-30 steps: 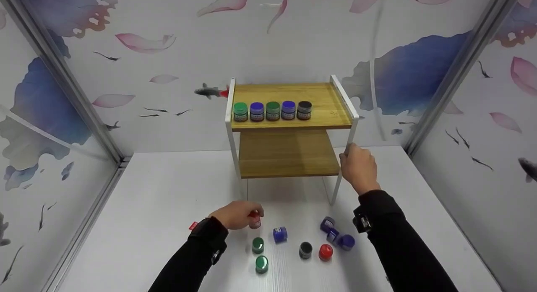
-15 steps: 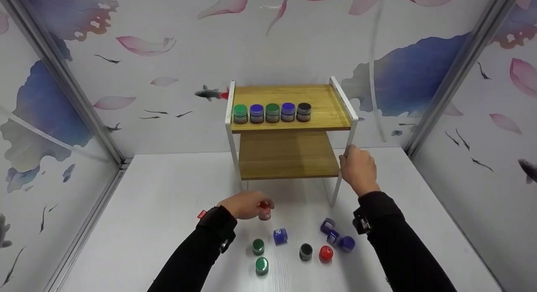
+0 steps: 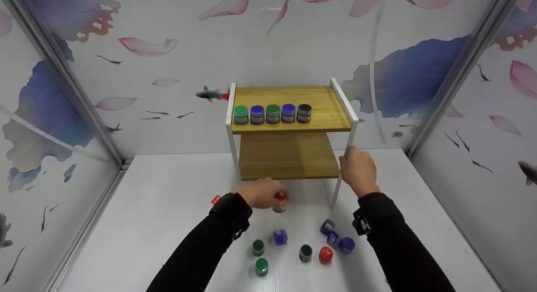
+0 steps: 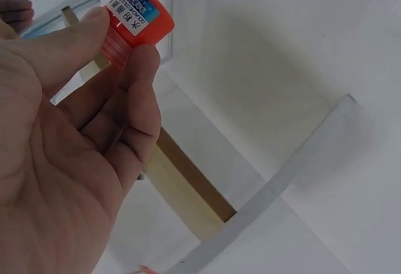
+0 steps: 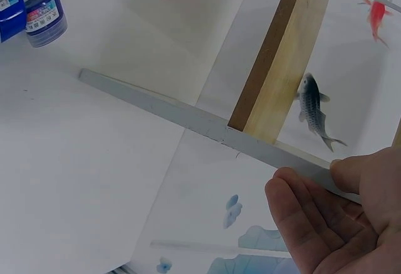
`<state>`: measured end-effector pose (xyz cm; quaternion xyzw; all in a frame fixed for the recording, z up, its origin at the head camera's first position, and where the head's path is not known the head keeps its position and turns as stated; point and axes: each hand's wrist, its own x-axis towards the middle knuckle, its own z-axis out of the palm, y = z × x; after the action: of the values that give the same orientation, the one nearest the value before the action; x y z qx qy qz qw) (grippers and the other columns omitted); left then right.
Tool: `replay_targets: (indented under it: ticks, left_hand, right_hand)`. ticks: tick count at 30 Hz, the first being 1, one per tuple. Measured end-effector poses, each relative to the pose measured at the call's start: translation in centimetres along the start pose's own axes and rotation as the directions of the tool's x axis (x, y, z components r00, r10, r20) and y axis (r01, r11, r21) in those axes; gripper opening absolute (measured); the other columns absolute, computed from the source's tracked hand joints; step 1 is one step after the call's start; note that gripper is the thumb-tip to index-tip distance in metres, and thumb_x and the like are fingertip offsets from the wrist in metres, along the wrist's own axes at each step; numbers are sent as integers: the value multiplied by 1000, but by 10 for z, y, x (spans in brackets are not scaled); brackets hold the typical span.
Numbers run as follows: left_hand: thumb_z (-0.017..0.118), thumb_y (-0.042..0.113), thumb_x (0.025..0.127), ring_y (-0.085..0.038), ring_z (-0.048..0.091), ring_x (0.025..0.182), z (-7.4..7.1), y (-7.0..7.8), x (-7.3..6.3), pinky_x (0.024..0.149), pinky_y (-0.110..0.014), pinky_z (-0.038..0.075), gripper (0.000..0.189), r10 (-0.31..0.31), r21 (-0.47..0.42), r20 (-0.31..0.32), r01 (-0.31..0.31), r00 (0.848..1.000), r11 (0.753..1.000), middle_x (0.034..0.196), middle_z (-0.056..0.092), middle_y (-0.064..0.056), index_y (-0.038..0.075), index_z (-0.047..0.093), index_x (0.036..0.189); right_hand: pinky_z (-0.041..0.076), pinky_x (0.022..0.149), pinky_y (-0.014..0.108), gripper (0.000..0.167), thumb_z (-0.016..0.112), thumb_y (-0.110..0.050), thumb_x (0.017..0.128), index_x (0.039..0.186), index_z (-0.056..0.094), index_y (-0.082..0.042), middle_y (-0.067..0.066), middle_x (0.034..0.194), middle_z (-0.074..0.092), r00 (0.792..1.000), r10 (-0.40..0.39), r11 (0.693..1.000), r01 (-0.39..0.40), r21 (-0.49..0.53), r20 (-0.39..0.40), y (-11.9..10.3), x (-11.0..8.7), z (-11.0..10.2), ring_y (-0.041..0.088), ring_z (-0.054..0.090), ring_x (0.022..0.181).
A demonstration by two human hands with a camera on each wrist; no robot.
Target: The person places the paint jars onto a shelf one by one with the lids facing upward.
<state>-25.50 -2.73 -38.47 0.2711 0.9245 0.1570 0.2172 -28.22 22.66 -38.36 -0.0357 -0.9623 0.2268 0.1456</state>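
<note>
My left hand (image 3: 263, 193) pinches a red gouache paint jar (image 4: 139, 23) between thumb and fingers, its printed label showing in the left wrist view. In the head view that jar is held above the white table, just in front of the lower board. The right hand (image 3: 358, 169) grips the right front white leg (image 5: 207, 125) of a two-tier shelf, thumb on one side and fingers on the other. On the shelf's upper wooden board (image 3: 331, 116), a green-lidded jar (image 3: 241, 115) starts a row at the left, and a black-lidded jar (image 3: 304, 113) ends it.
Nearer on the table (image 3: 168, 199) stand green jars (image 3: 261, 267), a black jar (image 3: 306, 252) and a red jar (image 3: 325, 255). A blue jar (image 3: 280, 237) lies on its side. More blue jars (image 3: 347, 244) cluster at the right. Printed wall panels (image 3: 168, 116) surround the table.
My left hand has carried the red paint jar rightward and farther away, toward the shelf's lower front. The right hand stays on the shelf leg.
</note>
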Motion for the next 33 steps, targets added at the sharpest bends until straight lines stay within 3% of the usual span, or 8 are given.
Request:
replay_targets:
  ticks: [5, 19, 33]
  left_hand:
    - [65, 25, 94, -15, 58, 92, -14, 16, 1, 91, -33, 51, 21, -5, 14, 23, 5, 1000, 1000, 100, 66, 3, 21, 69, 114]
    - [64, 26, 95, -15, 59, 96, -47, 56, 1, 91, -33, 52, 26, 64, 64, 13, -65, 998, 996, 109, 67, 1, 20, 67, 121]
    - [66, 27, 94, -17, 59, 95, -72, 84, 0, 93, -34, 51, 25, 130, 148, -51, -121, 990, 982, 109, 67, 0, 21, 68, 118]
  right_hand:
    - [54, 71, 53, 20, 55, -13, 96, 96, 62, 6, 29, 92, 67, 1000, 7, 1000, -7, 5, 14, -2, 0, 0, 46, 67, 86]
    - [54, 71, 50, 21, 55, -14, 97, 97, 62, 6, 27, 92, 68, 1000, 13, 1000, -13, 4, 19, -2, 2, 0, 43, 68, 85]
    - [52, 70, 55, 18, 56, -12, 95, 92, 61, 4, 28, 89, 68, 1000, -10, 1000, 10, 15, -21, 3, 0, 1, 47, 67, 84]
